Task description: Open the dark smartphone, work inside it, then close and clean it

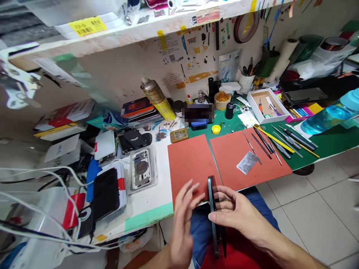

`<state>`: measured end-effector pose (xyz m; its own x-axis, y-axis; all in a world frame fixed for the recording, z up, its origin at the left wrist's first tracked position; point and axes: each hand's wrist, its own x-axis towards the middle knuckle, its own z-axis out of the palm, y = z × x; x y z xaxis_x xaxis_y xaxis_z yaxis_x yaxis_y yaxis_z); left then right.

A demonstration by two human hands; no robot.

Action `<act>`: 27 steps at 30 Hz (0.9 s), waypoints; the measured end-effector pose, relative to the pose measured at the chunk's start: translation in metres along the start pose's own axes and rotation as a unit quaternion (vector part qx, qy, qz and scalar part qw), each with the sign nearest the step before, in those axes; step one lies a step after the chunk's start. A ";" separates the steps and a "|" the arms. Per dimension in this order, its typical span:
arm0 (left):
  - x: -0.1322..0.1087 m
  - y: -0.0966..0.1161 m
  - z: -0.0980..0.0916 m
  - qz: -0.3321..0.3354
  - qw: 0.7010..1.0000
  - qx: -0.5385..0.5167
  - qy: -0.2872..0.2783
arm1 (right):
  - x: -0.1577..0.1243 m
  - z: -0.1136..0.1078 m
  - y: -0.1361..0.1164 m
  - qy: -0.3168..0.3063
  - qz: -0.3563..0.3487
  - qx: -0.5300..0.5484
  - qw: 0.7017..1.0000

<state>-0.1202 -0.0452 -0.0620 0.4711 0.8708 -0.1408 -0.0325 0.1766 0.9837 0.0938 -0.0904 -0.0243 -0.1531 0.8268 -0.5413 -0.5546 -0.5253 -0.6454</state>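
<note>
My right hand (234,211) grips a dark smartphone (212,209) on edge, just in front of the bench and above my lap. The phone's narrow side faces up toward me, and a thin dark flap or panel shows along its lower right side. Whether that piece is part of the phone I cannot tell. My left hand (185,216) is at the phone's left, fingers stretched and apart, slightly blurred, with nothing in it. Beyond both hands lie two reddish-brown mats (190,164) on the bench.
On the right mat rest a metal plate (247,163), a yellow brush (273,139) and several slim tools. An opened phone housing (141,170) lies left, near a black phone (106,194) and white cables (70,172). A spray can (159,99) and water bottle (328,116) stand farther back.
</note>
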 end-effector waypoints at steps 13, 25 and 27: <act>0.027 0.003 0.017 -0.118 0.951 -0.252 -0.133 | -0.003 0.001 0.010 0.057 -0.024 -0.184 0.981; 0.027 0.002 0.019 -0.123 0.948 -0.269 -0.116 | -0.004 -0.003 0.012 0.055 -0.046 -0.228 0.971; 0.028 0.002 0.020 -0.120 0.949 -0.269 -0.113 | -0.004 -0.003 0.012 0.064 -0.040 -0.233 0.969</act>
<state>-0.0898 -0.0299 -0.0616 0.6974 0.6652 -0.2666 -0.3170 0.6200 0.7177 0.0903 -0.1003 -0.0318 -0.0049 0.8529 -0.5220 -0.1252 -0.5185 -0.8459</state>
